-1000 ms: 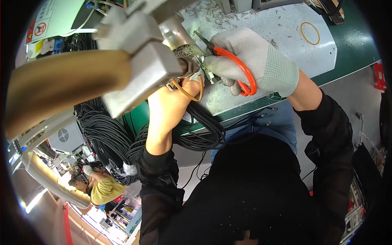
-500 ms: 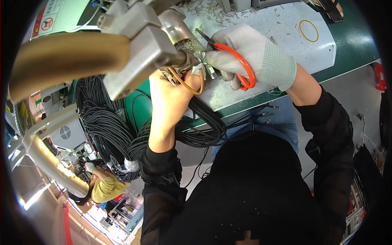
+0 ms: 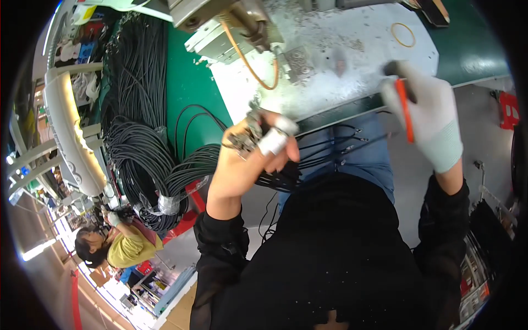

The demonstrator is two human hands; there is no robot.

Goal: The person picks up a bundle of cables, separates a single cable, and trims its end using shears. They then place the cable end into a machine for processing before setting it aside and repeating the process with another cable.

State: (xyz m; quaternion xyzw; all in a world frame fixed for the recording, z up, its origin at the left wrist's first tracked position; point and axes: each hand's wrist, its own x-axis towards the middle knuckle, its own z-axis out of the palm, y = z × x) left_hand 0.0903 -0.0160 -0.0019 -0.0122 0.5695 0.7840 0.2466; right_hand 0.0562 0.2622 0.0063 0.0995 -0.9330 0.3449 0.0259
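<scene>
My bare left hand (image 3: pixel 258 157), with white wrap on the thumb, is closed around several cable ends over the table's front edge. Silvery metal connectors (image 3: pixel 247 132) stick out above its fingers, and black cables (image 3: pixel 280 179) hang below it. To the right, beyond the table edge, is my white-gloved right hand (image 3: pixel 432 113), blurred by motion. It is closed on a pair of red-handled scissors (image 3: pixel 405 110); only part of the handle shows, and the blades are smeared. Several loose cable ends (image 3: pixel 352 140) lie over my blue-trousered lap.
A metal machine head (image 3: pixel 242 30) with a thin orange tube (image 3: pixel 250 66) stands over a white board (image 3: pixel 330 82) strewn with clippings. An orange ring (image 3: pixel 403 34) lies on the board. Coiled black cables (image 3: pixel 140 159) are heaped at left. A co-worker in yellow (image 3: pixel 132 247) sits farther left.
Both hands have moved away from the machine: the left toward me with the cables, the right rightward off the board with the scissors. The view has shifted, showing more of the left side.
</scene>
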